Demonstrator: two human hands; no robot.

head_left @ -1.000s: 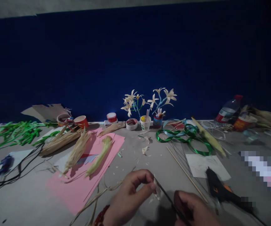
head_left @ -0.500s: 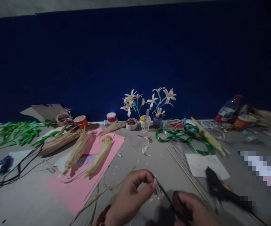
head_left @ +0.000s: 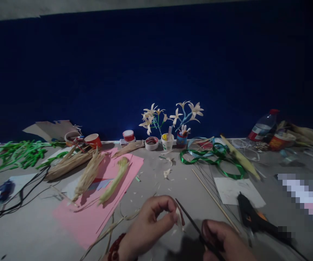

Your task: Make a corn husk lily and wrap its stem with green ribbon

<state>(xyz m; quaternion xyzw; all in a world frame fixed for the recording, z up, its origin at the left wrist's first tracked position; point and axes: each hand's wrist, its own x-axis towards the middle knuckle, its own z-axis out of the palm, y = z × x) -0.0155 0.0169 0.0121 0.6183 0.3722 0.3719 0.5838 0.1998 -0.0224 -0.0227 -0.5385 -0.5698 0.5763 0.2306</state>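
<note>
Low in the middle, my left hand [head_left: 156, 219], with a dark red bead bracelet, pinches a small pale piece of corn husk [head_left: 179, 219] between thumb and fingers. To its right, my right hand [head_left: 221, 235] is closed round dark scissors [head_left: 193, 221], handles mostly hidden by the fingers. A slender blade points up and left, its tip close to the left fingertips and beside the husk piece. Small pale scraps [head_left: 167, 173] lie on the table beyond my hands. Dry husk strips [head_left: 104, 235] lie beside my left wrist.
Corn husks [head_left: 115, 181] lie on pink paper [head_left: 74, 221] at left, near green stems [head_left: 23, 154]. Husk flowers [head_left: 148, 117] stand behind a paper cup [head_left: 167, 144]. Green ribbon [head_left: 231, 175], a wooden stick [head_left: 213, 197], a black glue gun [head_left: 256, 217] and a bottle [head_left: 263, 127] are at right.
The scissors' blade has drawn slightly away from the left fingertips, and more of the husk piece shows. My right hand has shifted slightly right; the left stays nearly in place.
</note>
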